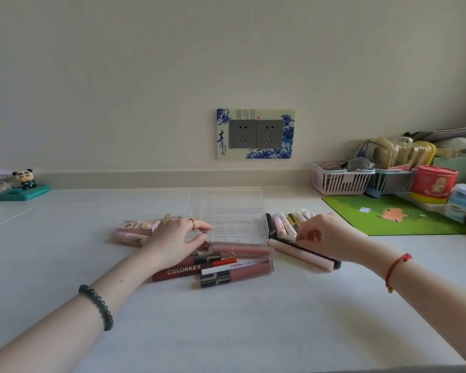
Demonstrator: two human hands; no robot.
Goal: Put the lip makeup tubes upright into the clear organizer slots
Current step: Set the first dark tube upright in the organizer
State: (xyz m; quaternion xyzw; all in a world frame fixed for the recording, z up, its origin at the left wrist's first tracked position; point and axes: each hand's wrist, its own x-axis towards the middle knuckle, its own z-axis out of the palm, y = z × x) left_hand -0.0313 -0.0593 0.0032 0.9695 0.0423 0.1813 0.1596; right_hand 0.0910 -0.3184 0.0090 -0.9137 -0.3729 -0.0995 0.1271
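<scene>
Countertop [226,332]: pink tube [308,256] beneath right fingers [300,235]

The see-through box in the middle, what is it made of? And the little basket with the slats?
The clear organizer looks like hard clear plastic, maybe acrylic: the table shows through it, and its edges catch glossy light. The basket looks like moulded plastic, pale pink and fairly matte, with thin even slats and gaps.

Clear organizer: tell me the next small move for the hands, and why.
Probably the right hand should lift the pale pink tube beside its fingertips and stand it in a slot. The clear organizer looks empty, the other tubes lie flat, and the left hand rests on its front corner, steadying it.
</scene>
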